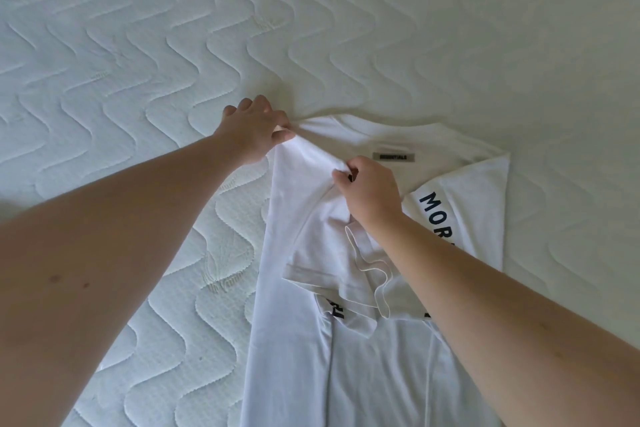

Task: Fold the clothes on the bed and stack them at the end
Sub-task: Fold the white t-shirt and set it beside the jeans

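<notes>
**A:** ok so where are we in the fold?

**B:** Side folds, I'd say. The tee (pixel 346 340) lies flat on the bed (pixel 138 45), collar away from the person. The left hand (pixel 252 128) pinches the shoulder corner beside the collar, thumb and forefinger closed on the cloth. The right hand (pixel 370 191) has its fingers curled round a bunch of fabric just inward of that pinch, below the neck tag (pixel 393 156).

**A:** and the other side?

**B:** Looks done already. On the far side of the right hand's grip a panel with black lettering lies folded over the body. Under the right wrist the sleeve (pixel 311 274) is tucked in a bit crumpled.

**A:** so next?

**B:** My guess: pull that shoulder edge taut between the two grips, lay it straight, smooth the sleeve, then fold the hem up toward the collar. Stacking comes after; no pile in view that I can make out.
</notes>
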The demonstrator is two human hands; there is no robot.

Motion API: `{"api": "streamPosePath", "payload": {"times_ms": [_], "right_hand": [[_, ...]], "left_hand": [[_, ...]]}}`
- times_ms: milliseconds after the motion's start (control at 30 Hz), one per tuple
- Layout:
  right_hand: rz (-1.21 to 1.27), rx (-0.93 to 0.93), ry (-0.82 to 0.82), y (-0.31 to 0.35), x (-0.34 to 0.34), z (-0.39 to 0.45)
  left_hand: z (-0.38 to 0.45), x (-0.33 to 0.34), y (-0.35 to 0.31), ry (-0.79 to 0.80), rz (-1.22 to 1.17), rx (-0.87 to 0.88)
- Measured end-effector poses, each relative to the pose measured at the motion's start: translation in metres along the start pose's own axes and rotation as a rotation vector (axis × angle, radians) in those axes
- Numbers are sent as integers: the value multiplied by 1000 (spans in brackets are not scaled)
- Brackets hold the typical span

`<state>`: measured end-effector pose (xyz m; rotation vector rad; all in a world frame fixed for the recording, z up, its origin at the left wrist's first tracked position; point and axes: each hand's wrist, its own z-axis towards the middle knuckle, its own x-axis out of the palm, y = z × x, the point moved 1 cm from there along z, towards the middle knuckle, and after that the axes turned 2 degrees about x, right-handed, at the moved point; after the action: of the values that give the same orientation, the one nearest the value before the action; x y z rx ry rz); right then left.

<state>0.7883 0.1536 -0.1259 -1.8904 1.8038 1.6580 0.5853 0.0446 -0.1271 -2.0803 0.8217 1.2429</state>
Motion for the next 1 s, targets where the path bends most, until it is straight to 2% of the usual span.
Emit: {"api": "streamPosePath", "payload": {"times_ms": [167,300,400,533,667,767,900,1000], "right_hand": [[-123,-18,12,-1,-2,2],[-179,-2,183,1,-3,-1],[-282,26,310,4,-9,6],[-326,-25,171,4,-11,2],[-124,-123,-83,-15,-27,-15],[-269,-228,-306,-47,-52,-25],[-405,-141,-265,-90,-65,-33],[-402,-195,-171,-114,-62,-32]], "left_hand": [[4,1,-10,-97,52,-3],[2,5,-24,-160,25,-85],[-11,7,-33,-265,-33,-123],[-42,10,-54,-451,-241,-109],[-76,26,-88,-421,-322,-9],[-94,37,-112,-410,-251,53],[-101,50,-151,-350,-255,159],[-99,62,-180,-193,-288,156]]}}
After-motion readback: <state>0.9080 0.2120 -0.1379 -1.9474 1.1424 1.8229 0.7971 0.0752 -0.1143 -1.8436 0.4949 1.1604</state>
